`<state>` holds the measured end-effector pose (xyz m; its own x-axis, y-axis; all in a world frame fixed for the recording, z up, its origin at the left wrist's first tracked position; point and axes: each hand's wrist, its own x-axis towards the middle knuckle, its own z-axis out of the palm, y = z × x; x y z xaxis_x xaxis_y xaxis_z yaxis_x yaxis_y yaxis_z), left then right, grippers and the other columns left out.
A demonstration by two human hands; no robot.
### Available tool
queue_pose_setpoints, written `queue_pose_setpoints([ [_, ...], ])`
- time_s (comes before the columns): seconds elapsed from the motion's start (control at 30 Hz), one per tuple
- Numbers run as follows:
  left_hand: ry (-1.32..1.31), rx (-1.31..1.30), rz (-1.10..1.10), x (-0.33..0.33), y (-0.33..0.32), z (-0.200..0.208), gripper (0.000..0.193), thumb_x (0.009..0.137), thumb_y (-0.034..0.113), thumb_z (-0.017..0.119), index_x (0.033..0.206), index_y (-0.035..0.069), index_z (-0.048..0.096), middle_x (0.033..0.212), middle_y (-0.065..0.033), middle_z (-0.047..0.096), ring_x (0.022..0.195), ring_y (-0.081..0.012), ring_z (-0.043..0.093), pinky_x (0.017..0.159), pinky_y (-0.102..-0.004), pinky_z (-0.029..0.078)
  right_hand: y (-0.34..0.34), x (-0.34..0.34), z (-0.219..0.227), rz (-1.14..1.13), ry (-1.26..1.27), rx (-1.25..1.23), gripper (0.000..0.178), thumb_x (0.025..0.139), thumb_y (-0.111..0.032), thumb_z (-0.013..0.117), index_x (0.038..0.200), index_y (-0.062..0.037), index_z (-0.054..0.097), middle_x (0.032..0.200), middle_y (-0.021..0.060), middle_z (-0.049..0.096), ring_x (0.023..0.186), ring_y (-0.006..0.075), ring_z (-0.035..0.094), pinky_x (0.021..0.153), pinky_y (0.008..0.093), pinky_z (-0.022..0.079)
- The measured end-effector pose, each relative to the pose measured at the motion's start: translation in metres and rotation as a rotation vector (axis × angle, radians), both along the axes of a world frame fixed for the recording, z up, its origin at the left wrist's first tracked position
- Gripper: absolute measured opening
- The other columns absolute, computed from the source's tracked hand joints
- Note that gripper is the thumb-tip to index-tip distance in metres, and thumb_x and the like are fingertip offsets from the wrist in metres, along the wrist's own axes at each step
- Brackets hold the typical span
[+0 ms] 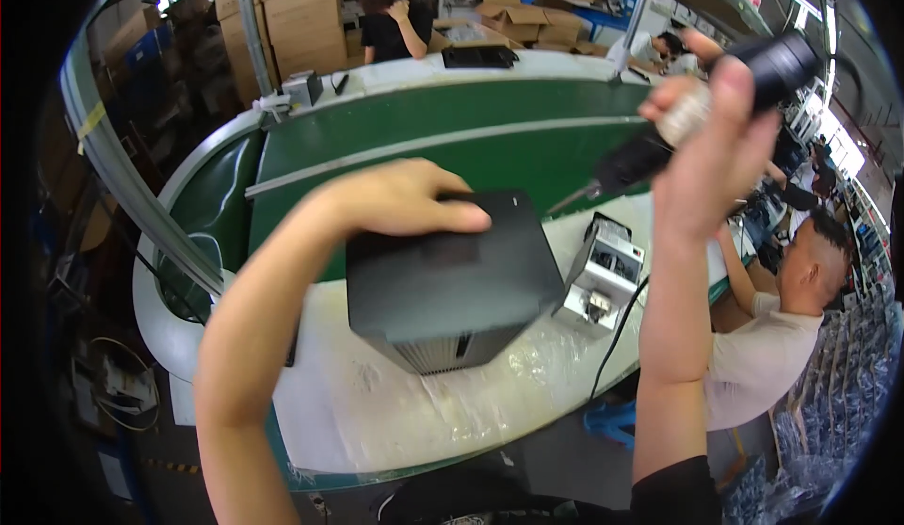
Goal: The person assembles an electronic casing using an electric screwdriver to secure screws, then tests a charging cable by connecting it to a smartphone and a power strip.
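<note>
A black box-shaped housing point(452, 290) with a ribbed near side stands on the white bench top point(405, 412). My left hand point(405, 200) lies over its far left top edge, thumb stretched across the top face and the other fingers partly hidden behind. Raised at the right, my right hand point(720, 129) is wrapped round a black electric screwdriver point(650, 158) with a pale band at its middle. Its thin bit points down and left, above and to the right of the housing, apart from it. The right hand is slightly blurred.
Beside the housing sits a grey-white device point(603, 271) with small metal parts in it. A black cable point(612, 351) hangs over the bench edge. Beyond runs a green conveyor point(424, 120). A co-worker point(777, 337) sits close at the right; another person point(391, 21) is across the belt.
</note>
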<state>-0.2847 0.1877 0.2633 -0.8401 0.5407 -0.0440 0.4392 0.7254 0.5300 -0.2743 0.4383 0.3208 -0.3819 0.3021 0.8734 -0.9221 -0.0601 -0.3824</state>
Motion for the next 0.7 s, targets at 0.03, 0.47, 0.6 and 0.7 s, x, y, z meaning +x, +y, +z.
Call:
queue_pose_setpoints([
  [0.03,-0.149,0.035,0.081,0.003,-0.016,0.009,0.058,0.093,0.050,0.061,0.119,-0.001,0.064,0.111,-0.0139,0.069,0.103,-0.0203,0.064,0.093,-0.0333,0.048,0.017,0.006,-0.010,-0.071,0.006,-0.075,0.030,0.099,-0.022,0.057,0.108,0.0059,0.051,0.099,0.0138,0.066,0.057,0.0136,0.059,0.050,0.0270,0.050],
  [0.47,0.054,0.578,0.437,0.099,-0.091,-0.237,0.062,0.104,0.049,0.035,0.134,-0.002,0.051,0.124,-0.0118,0.060,0.110,-0.0208,0.058,0.098,-0.0348,0.046,0.104,-0.012,-0.255,-0.459,-0.361,0.024,0.041,0.093,-0.004,0.058,0.124,0.0014,0.033,0.102,0.0117,0.058,0.068,0.0122,0.059,0.066,0.0264,0.051],
  [0.6,0.330,0.719,0.764,0.093,-0.043,-0.151,0.047,0.106,0.033,0.029,0.121,-0.006,0.051,0.101,-0.0164,0.066,0.094,-0.0297,0.062,0.085,-0.0363,0.049,0.101,0.005,-0.241,-0.401,-0.489,0.104,0.040,0.094,-0.005,0.059,0.124,0.0002,0.034,0.098,0.0098,0.058,0.066,0.0111,0.057,0.062,0.0252,0.048],
  [0.7,0.304,0.366,0.836,0.067,-0.028,-0.108,0.044,0.106,0.029,0.027,0.106,-0.006,0.054,0.081,-0.0294,0.064,0.086,-0.0513,0.061,0.077,-0.0463,0.049,0.088,0.014,-0.230,-0.311,-0.590,0.095,0.035,0.095,-0.008,0.059,0.121,0.0003,0.037,0.094,0.0084,0.058,0.063,0.0109,0.056,0.059,0.0246,0.047],
])
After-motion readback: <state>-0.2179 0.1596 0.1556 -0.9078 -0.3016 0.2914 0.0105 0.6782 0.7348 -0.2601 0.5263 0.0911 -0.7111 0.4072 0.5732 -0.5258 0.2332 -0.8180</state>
